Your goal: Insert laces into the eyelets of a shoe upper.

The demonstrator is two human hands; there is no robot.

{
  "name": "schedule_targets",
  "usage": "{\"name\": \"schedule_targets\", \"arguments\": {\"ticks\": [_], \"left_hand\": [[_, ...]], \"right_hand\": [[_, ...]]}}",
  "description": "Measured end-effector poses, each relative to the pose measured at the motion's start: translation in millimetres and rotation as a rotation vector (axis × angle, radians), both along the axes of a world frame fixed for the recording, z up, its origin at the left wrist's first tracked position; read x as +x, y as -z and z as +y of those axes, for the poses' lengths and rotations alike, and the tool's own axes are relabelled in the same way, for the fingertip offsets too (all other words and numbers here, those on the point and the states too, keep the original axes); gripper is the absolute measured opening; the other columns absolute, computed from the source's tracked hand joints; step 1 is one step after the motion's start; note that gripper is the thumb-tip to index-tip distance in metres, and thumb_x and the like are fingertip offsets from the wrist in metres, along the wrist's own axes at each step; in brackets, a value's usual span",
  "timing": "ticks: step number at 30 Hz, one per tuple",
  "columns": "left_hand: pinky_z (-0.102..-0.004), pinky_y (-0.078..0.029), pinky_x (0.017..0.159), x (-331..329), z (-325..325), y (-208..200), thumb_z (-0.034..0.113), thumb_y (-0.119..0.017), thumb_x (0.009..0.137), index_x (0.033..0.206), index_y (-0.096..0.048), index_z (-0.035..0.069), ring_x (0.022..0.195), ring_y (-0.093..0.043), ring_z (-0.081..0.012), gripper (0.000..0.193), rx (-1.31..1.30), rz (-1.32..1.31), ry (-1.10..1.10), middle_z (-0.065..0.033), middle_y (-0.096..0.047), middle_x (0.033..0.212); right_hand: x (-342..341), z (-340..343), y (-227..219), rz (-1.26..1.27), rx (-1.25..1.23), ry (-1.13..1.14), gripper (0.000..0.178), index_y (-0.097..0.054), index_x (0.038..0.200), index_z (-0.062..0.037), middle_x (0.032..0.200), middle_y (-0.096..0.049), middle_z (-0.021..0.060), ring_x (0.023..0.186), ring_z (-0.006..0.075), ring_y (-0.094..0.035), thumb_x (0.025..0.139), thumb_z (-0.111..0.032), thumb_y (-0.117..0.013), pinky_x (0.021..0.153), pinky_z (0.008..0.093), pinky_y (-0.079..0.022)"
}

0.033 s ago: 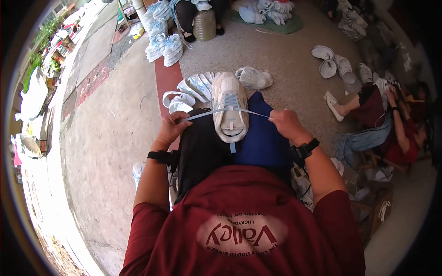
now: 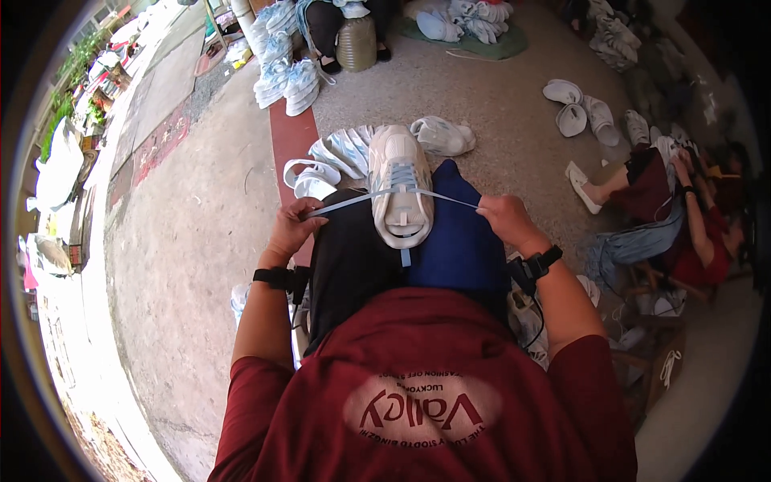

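A white sneaker (image 2: 394, 143) with pale blue parts lies across my lap, toe pointing away and heel opening toward me. Its light blue shoelace (image 2: 347, 204) stretches out to both sides from the top of the lacing. Left of the shoe, my left hand (image 2: 292, 228) pinches one end of the lace. On the other side, my right hand (image 2: 511, 222) grips the opposite end between thumb and fingers. Both lace lengths are taut and slope slightly down toward the hands. Under the shoe, one leg is covered in black and the other by blue cloth (image 2: 462, 241).
More white shoes (image 2: 341, 153) lie in a row beyond my knees, with a single shoe (image 2: 443, 136) right of them. Shoe piles (image 2: 299, 84) stand farther off. At right, a seated person (image 2: 703, 233) handles a shoe; loose white shoes (image 2: 572, 120) lie nearby on the floor.
Both my hands have moved slightly outward, away from the shoe, with the lace ends still pinched. The sneaker stays in place.
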State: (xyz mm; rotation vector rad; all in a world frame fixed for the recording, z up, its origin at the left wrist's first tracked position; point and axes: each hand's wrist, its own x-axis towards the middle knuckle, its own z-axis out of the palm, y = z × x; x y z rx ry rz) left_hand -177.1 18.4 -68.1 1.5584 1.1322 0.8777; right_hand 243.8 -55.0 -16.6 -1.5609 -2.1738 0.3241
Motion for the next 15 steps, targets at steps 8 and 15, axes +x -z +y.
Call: {"name": "schedule_targets", "arguments": {"ticks": [8,15], "left_hand": [[-0.022,-0.043,0.066,-131.6,-69.4,36.2,0.005,-0.066,0.08,0.081,-0.066,0.0,0.071,-0.053,-0.0072,0.004,0.033,0.084,-0.342,-0.0002,-0.063,0.075],[-0.0198,-0.037,0.052,-206.7,-144.3,40.3,0.008,-0.065,0.081,0.083,-0.067,0.002,0.057,-0.048,-0.005,0.006,-0.231,0.143,-0.509,0.002,-0.058,0.065]], "right_hand": [[96.6,-86.5,49.0,0.487,-0.286,0.455,0.015,-0.057,0.069,0.0004,0.058,-0.047,0.0003,0.055,0.0085,-0.044,0.081,-0.009,-0.056,0.051,0.0256,-0.036],[189.1,-213.4,117.5,0.682,-0.355,0.803,0.015,-0.059,0.07,-0.0005,0.06,-0.049,-0.0023,0.053,0.007,-0.042,0.081,-0.011,-0.057,0.049,0.0244,-0.033]]}}
